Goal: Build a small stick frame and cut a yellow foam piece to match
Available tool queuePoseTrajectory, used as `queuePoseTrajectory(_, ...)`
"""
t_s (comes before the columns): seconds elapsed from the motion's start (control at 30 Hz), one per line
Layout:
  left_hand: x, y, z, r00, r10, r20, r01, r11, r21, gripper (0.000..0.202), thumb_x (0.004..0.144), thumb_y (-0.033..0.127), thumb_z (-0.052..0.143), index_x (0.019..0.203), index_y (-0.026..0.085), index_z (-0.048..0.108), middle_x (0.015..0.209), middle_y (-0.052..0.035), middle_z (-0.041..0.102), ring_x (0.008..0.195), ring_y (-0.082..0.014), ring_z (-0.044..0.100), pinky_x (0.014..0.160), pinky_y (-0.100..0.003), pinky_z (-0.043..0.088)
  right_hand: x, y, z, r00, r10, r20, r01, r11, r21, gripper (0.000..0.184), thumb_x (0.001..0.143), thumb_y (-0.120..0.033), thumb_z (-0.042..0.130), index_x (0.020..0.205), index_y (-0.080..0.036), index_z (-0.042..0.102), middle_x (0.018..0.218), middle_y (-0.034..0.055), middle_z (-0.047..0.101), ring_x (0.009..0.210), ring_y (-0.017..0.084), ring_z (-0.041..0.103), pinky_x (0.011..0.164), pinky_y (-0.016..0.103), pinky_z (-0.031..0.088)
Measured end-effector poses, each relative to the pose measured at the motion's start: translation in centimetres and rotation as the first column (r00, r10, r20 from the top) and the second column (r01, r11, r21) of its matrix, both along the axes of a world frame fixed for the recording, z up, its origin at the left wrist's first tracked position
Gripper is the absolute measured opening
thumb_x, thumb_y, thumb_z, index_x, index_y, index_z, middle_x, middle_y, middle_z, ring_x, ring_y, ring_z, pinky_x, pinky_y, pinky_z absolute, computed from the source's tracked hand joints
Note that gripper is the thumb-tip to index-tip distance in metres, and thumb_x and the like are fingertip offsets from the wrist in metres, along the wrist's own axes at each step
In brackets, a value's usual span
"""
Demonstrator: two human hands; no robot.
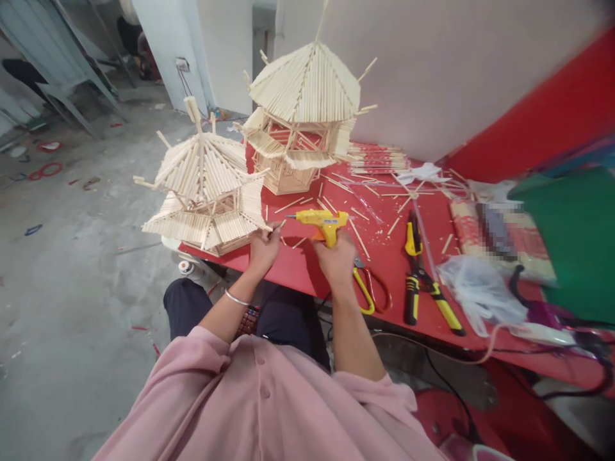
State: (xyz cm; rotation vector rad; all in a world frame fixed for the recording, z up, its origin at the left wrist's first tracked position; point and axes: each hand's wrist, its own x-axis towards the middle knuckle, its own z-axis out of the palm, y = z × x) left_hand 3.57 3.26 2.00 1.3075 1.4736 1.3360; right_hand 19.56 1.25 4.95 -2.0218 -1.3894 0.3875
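Observation:
My right hand (338, 256) is wrapped round the handle of a yellow hot glue gun (319, 219), whose nozzle points left. Close to that nozzle, my left hand (265, 246) pinches a short wooden stick (279, 226). I cannot tell whether nozzle and stick touch. Just left of the left hand stands a small pagoda model (202, 173) built of pale sticks, with a two-tier roof. Behind it rises a taller stick pagoda (306, 86) with a pointed top.
Loose sticks and bundled sticks (377, 159) lie on the red table (298, 267). To the right are red-and-yellow-handled scissors (368, 291), black-and-yellow cutters (425, 282), a plastic bag (480, 291) and a green sheet (576, 230). Cables hang at the front edge.

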Motion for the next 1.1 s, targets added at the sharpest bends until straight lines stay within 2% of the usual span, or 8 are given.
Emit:
queuePoseTrajectory(0.07,0.2,-0.5,0.6,0.959,-0.017,0.282,0.053,0.991,-0.121,0.013,0.085,0.021,0.063,0.091,0.015,0.073,0.056,0.0053,0.052,0.052,-0.0074,0.048,0.056,-0.020,0.039,1.0,-1.6,0.6,0.998,-0.011,0.058,0.009,0.999,0.035,0.028,0.070,-0.038,0.059,0.092,-0.019,0.060,0.076,0.0059,0.063,0.072,0.024,0.057,0.070,0.036,0.043)
queuePoseTrajectory(0.13,0.6,-1.2,1.4,0.864,-0.017,0.503,0.137,0.970,-0.202,0.019,0.083,0.030,0.067,0.094,0.015,0.072,0.047,0.0102,0.039,0.040,-0.0045,0.030,0.044,-0.019,0.024,1.7,-2.7,1.2,0.995,-0.039,0.093,0.033,0.998,0.061,0.028,0.070,-0.038,0.058,0.091,-0.020,0.060,0.074,0.0050,0.062,0.070,0.023,0.055,0.070,0.036,0.042)
queuePoseTrajectory(0.3,1.3,-2.6,3.0,0.706,-0.022,0.708,0.217,0.958,-0.187,0.024,0.073,0.029,0.078,0.090,0.015,0.069,0.051,0.0087,0.046,0.038,-0.0019,0.030,0.039,-0.018,0.016,2.4,-3.1,1.3,0.997,-0.074,-0.019,0.075,0.995,0.062,0.025,0.067,-0.040,0.062,0.084,-0.022,0.059,0.066,0.0005,0.059,0.061,0.019,0.050,0.063,0.033,0.041)
queuePoseTrajectory(0.4,1.7,-3.3,3.1,0.704,0.010,0.710,0.250,0.932,-0.261,0.024,0.073,0.029,0.079,0.090,0.015,0.068,0.053,0.0088,0.049,0.036,-0.0014,0.031,0.038,-0.017,0.016,2.4,-2.4,0.5,0.994,-0.073,-0.085,0.078,0.996,0.051,0.025,0.068,-0.042,0.062,0.082,-0.022,0.059,0.064,-0.0003,0.059,0.059,0.019,0.049,0.060,0.032,0.041)
queuePoseTrajectory(0.5,1.9,-3.9,2.6,0.743,0.048,0.668,0.256,0.901,-0.350,0.026,0.073,0.031,0.080,0.089,0.015,0.066,0.052,0.0086,0.052,0.034,-0.0015,0.032,0.036,-0.017,0.016,2.3,-1.9,-0.8,1.000,-0.024,-0.012,0.025,0.999,0.033,0.027,0.068,-0.042,0.064,0.083,-0.021,0.060,0.067,0.0014,0.060,0.062,0.020,0.050,0.062,0.033,0.041)
queuePoseTrajectory(0.73,0.5,-4.7,2.3,0.851,0.057,0.522,0.170,0.911,-0.376,0.013,0.076,0.021,0.070,0.084,0.013,0.064,0.047,0.0098,0.050,0.030,-0.0024,0.033,0.034,-0.017,0.019,2.3,-1.7,-2.7,0.995,0.090,-0.040,-0.093,0.993,-0.075,0.029,0.071,-0.045,0.066,0.085,-0.020,0.060,0.070,0.0024,0.062,0.066,0.020,0.055,0.065,0.033,0.041)
queuePoseTrajectory(0.87,0.3,-4.8,2.6,0.884,0.071,0.462,0.138,0.905,-0.403,0.008,0.077,0.017,0.067,0.083,0.012,0.065,0.045,0.0096,0.049,0.030,-0.0029,0.035,0.034,-0.017,0.020,2.3,-1.6,-2.6,0.998,0.057,0.025,-0.056,0.996,-0.067,0.028,0.068,-0.044,0.069,0.080,-0.022,0.056,0.066,0.0001,0.058,0.061,0.018,0.050,0.063,0.033,0.039)
queuePoseTrajectory(1.1,0.2,-4.7,2.5,0.853,0.082,0.515,0.160,0.898,-0.409,0.019,0.077,0.023,0.071,0.092,0.012,0.065,0.045,0.0105,0.048,0.030,-0.0027,0.033,0.035,-0.017,0.020,2.6,-3.3,-0.6,0.998,0.053,-0.032,-0.052,0.998,0.022,0.027,0.068,-0.047,0.064,0.077,-0.024,0.052,0.062,-0.0043,0.051,0.057,0.016,0.046,0.059,0.031,0.039)
